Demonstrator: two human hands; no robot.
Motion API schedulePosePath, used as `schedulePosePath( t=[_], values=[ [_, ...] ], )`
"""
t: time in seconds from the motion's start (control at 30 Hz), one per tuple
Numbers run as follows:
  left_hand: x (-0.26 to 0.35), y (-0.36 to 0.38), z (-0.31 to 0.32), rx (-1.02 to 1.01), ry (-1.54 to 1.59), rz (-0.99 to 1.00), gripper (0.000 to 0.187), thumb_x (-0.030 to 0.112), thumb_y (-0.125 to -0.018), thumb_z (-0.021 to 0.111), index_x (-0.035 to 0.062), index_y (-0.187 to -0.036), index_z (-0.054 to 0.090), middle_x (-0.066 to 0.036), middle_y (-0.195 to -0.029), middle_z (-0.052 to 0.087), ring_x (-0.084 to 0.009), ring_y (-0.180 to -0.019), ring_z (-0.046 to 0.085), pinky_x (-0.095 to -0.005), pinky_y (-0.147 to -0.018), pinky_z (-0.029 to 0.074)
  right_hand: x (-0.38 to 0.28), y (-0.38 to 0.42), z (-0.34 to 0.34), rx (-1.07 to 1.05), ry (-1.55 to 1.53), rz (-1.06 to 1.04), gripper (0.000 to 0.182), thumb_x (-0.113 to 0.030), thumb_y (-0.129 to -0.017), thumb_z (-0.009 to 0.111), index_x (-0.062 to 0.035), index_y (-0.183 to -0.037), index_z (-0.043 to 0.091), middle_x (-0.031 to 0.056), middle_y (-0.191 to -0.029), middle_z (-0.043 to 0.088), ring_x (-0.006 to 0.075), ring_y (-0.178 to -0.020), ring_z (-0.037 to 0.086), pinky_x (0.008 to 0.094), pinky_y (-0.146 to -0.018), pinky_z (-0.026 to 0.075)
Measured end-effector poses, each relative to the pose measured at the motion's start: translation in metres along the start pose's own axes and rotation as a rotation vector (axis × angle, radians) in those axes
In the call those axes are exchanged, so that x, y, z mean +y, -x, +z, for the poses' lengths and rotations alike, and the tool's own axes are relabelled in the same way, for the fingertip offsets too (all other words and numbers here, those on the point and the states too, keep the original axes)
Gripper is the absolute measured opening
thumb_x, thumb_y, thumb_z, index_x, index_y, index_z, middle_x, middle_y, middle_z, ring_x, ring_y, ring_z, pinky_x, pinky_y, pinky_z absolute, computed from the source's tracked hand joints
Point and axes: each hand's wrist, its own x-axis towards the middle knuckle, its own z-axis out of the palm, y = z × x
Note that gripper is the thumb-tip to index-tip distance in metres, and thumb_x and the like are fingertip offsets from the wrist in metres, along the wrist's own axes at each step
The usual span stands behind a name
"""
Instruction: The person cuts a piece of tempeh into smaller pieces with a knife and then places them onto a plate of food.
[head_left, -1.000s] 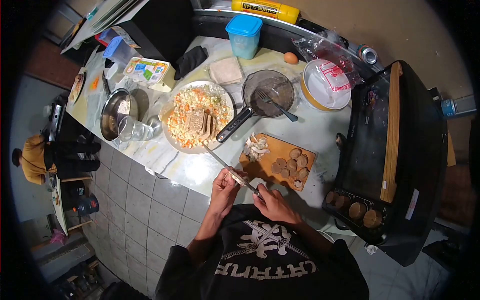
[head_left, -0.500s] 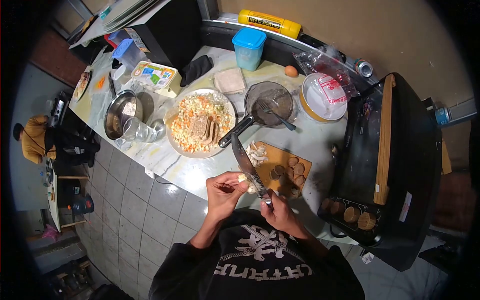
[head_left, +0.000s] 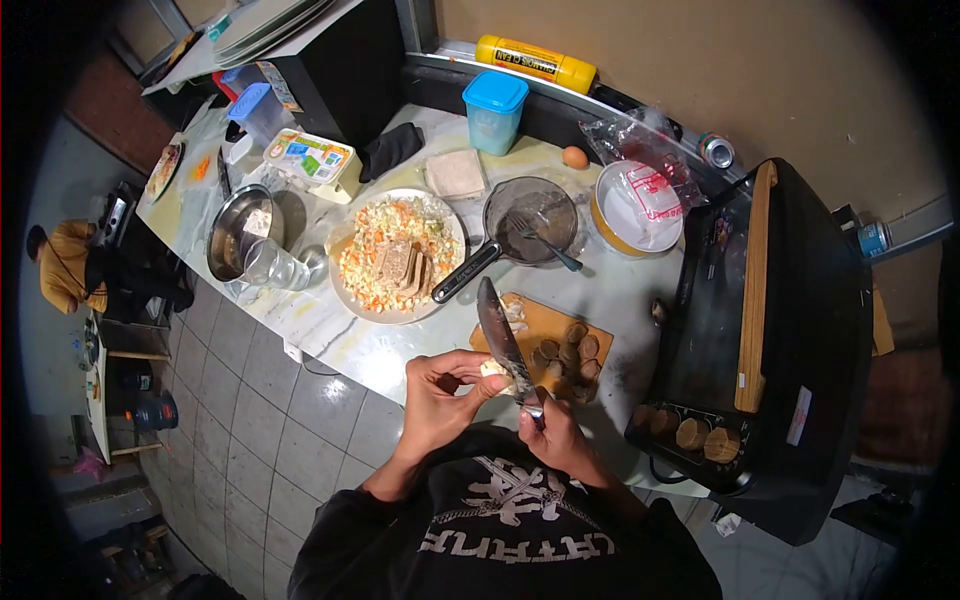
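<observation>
Between the thumb and fingers of my left hand (head_left: 438, 402) is a small whitish, bulb-like piece of food (head_left: 494, 372); its exact kind is not clear. My right hand (head_left: 553, 437) grips the handle of a large knife (head_left: 502, 328). The smeared blade points away from me and lies against or just beside the whitish piece. Beyond the knife, a wooden cutting board (head_left: 543, 316) bears brown round pieces (head_left: 587, 348) and white scraps (head_left: 514, 310), partly hidden by the blade.
A plate (head_left: 345, 290) of chopped vegetables with brown slices stands ahead, near a dark handled pan (head_left: 520, 195) with a fork. Behind are an egg (head_left: 575, 157) and a blue-lidded container (head_left: 494, 120). A black appliance (head_left: 820, 350) flanks my right. Another person (head_left: 75, 265) stands far left.
The knife blade has tilted slightly more upright and shifted a little right. Fewer white scraps show beside it. Both hands keep their hold; the whole view has shifted slightly.
</observation>
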Motion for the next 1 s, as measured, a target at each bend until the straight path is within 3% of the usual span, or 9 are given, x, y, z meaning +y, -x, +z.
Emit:
schedulePosePath(
  t=[0.07,0.13,0.3,0.87,1.0],
  values=[
    [-0.002,0.0,0.008,0.0,0.009,0.02,0.023,-0.002,-0.081,0.07,-0.0076,-0.102,0.063,-0.012,-0.092,0.069,-0.0132,-0.084,0.065,-0.0252,-0.078,0.053,0.0,0.001,0.0,0.021,0.009,-0.014,0.03,-0.019,-0.09,0.056,0.0081,-0.103,0.048,0.0179,-0.06,0.054,0.0317,-0.052,0.059,0.0367,-0.05,0.045],
    [-0.004,-0.001,0.02,0.07,0.292,-0.031,0.025,0.0,-0.084,0.067,-0.0078,-0.107,0.061,-0.012,-0.095,0.068,-0.013,-0.088,0.064,-0.0257,-0.081,0.051,0.001,0.003,0.001,0.064,0.019,-0.004,0.03,-0.018,-0.09,0.056,0.0089,-0.103,0.049,0.0167,-0.066,0.057,0.0274,-0.053,0.058,0.0343,-0.052,0.045],
    [-0.027,0.005,0.02,0.004,0.391,0.006,0.024,0.001,-0.087,0.064,-0.0085,-0.109,0.059,-0.012,-0.098,0.068,-0.0129,-0.09,0.063,-0.0255,-0.082,0.05,0.009,0.011,0.014,0.155,-0.115,0.066,0.031,-0.016,-0.091,0.055,0.0103,-0.106,0.049,0.0157,-0.073,0.059,0.0226,-0.058,0.058,0.0325,-0.055,0.045],
    [0.027,0.0,0.012,-0.008,-0.205,0.009,0.019,0.0,-0.081,0.071,-0.0094,-0.097,0.066,-0.013,-0.087,0.07,-0.0106,-0.079,0.065,-0.0236,-0.074,0.052,0.003,0.008,0.011,0.116,-0.087,0.018,0.03,-0.02,-0.089,0.056,0.0081,-0.099,0.052,0.0166,-0.066,0.056,0.0302,-0.054,0.056,0.0377,-0.053,0.043],
    [0.026,-0.001,0.022,-0.018,-0.112,0.013,0.022,0.0,-0.082,0.069,-0.0097,-0.102,0.065,-0.014,-0.091,0.07,-0.0112,-0.082,0.064,-0.0237,-0.076,0.052,0.007,0.01,0.013,0.145,-0.132,0.025,0.028,-0.02,-0.09,0.055,0.007,-0.098,0.052,0.0133,-0.063,0.053,0.0269,-0.052,0.054,0.0362,-0.051,0.041]
  ],
)
